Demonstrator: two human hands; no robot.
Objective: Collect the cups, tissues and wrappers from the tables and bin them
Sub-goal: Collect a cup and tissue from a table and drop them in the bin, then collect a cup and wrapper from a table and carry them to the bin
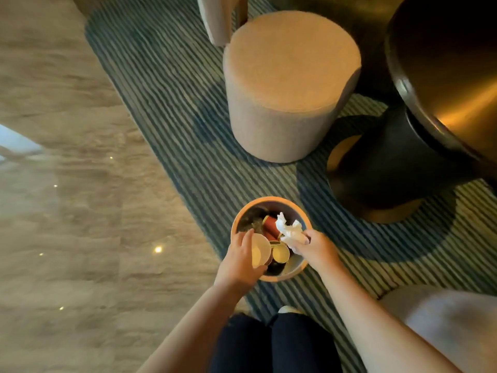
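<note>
Step in hand: dropping what both hands carry into the bin [273, 199], as I judge it.
Left hand: the left hand [238, 255] has its fingers curled round a paper cup [260, 251], whose pale inside faces up; the cup sits over the bin's near-left rim.
Right hand: the right hand [318, 247] pinches a crumpled white tissue [290, 230] above the right half of the bin's mouth.
Bin: small and round with an orange rim, it stands on the striped rug [174, 109] just ahead of the person's feet. It holds a red cup [271, 227] and other litter (how full it is cannot be told).
Doing it well: bring the cup further in toward the middle before letting go, since it overlaps the rim and could tip outward. The tissue is well placed and only needs the fingers to part.
Order: release the cup first, then the tissue, so the light paper lands on top and does not catch on the cup.
Risk: the tissue is light and may cling to the fingers or drift onto the rug.
Nearby: a round stool [291, 76] and a dark round table [443, 71] stand beyond the bin.
</note>
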